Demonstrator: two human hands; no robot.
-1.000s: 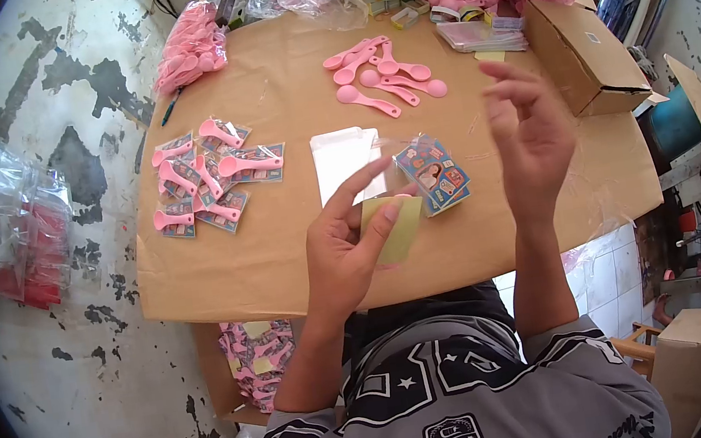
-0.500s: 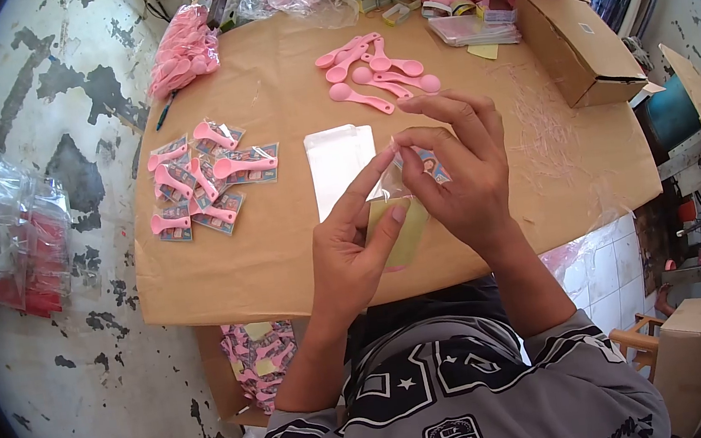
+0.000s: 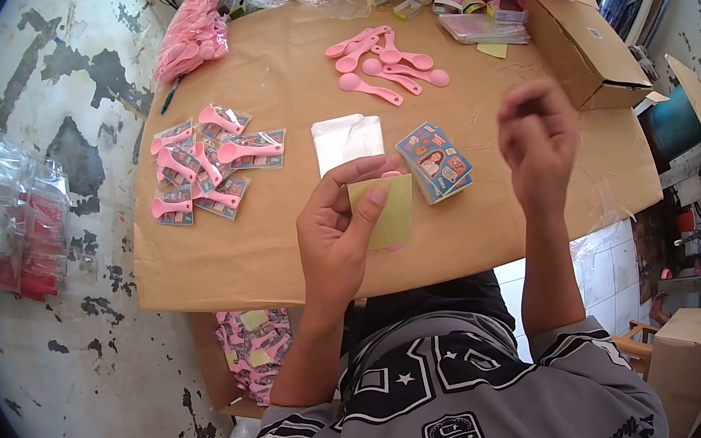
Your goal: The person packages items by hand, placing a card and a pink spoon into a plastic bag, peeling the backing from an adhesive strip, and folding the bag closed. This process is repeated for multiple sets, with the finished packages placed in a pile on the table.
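My left hand (image 3: pixel 333 221) is closed on a small packet (image 3: pixel 390 217) whose yellow-green card back faces me. A little pink shows at its top and bottom edges, and its far side is hidden. My right hand (image 3: pixel 538 139) is raised over the right side of the table, away from the packet. Its fingers are curled together and slightly blurred, and whatever they pinch cannot be made out. Between the hands lies a stack of printed cards (image 3: pixel 435 160). Beyond my left hand are white sleeves (image 3: pixel 347 141).
Bagged pink spoons with cards (image 3: pixel 205 171) lie at the left. Loose pink spoons (image 3: pixel 389 65) lie farther back. A full bag of spoons (image 3: pixel 190 39), a pen (image 3: pixel 170 97), a cardboard box (image 3: pixel 588 50) and clear bags (image 3: pixel 485 29) line the table's far side.
My right hand has left the packet and moved right, uncovering the card stack. The packet has turned more upright in my left hand, its yellow card now facing me fully.
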